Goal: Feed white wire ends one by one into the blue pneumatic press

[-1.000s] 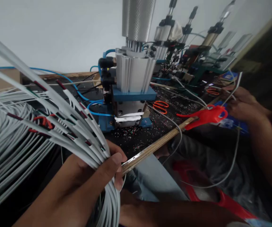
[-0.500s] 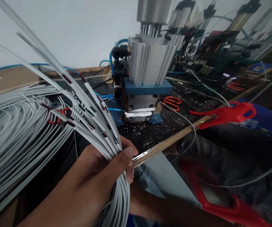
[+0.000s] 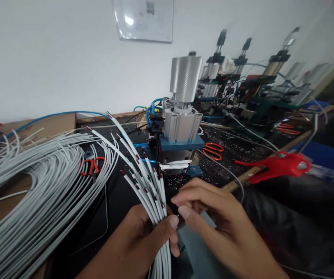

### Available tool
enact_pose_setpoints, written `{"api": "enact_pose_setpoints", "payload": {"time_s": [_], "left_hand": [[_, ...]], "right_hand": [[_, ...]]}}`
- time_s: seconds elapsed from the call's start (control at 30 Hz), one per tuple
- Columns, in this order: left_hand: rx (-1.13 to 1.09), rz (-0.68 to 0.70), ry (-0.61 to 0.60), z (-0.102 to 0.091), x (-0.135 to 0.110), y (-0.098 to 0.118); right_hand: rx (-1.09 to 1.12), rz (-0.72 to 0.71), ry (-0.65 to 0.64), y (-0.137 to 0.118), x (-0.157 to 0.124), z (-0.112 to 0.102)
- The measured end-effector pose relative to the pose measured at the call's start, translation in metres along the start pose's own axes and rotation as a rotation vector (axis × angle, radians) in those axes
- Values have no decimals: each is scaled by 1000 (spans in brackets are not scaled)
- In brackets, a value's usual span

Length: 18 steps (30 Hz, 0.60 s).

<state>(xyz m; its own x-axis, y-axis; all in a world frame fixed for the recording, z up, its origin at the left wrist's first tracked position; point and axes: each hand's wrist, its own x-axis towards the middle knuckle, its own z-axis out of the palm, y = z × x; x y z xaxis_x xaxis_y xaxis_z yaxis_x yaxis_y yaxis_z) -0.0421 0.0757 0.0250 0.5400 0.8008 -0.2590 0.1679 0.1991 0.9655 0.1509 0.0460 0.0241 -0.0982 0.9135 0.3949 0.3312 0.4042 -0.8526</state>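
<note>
My left hand [image 3: 143, 240] is closed around a bundle of white cables [image 3: 152, 193] whose stripped ends show red, green and black wires fanning up and left. My right hand [image 3: 213, 217] is beside the bundle, its fingertips pinched at the cables near my left thumb; what they pinch is too small to make out. Straight ahead on the black bench stands a pneumatic press [image 3: 181, 124] with a blue base and a silver cylinder.
A large heap of white cables [image 3: 39, 186] lies at the left. Orange scissors [image 3: 213, 150] and a red tool [image 3: 274, 168] lie right of the press. More pneumatic machines [image 3: 242, 77] line the back right. A dark sleeve of another person fills the right foreground.
My right hand has come up from below into view and reached the cable ends. The view has pulled back and up, and the bundle now sits lower and nearer the middle.
</note>
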Motion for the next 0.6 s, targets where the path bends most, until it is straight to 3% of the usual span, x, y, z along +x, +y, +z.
{"api": "enact_pose_setpoints", "payload": {"time_s": [0.23,0.4,0.43,0.5,0.6], "left_hand": [[-18,-25,44,3,0,0],[50,16,94,0,-3,6],[61,26,110,-1,-3,7],[76,38,115,-2,-2,6],[62,10,98,-3,2,2]], "right_hand": [[45,-102,168,4,16,23],[93,-36,312,10,-3,14],[90,-20,283,13,-12,9],[36,29,11,24,-35,-1],[-184,167,-584,54,-71,-7]]}}
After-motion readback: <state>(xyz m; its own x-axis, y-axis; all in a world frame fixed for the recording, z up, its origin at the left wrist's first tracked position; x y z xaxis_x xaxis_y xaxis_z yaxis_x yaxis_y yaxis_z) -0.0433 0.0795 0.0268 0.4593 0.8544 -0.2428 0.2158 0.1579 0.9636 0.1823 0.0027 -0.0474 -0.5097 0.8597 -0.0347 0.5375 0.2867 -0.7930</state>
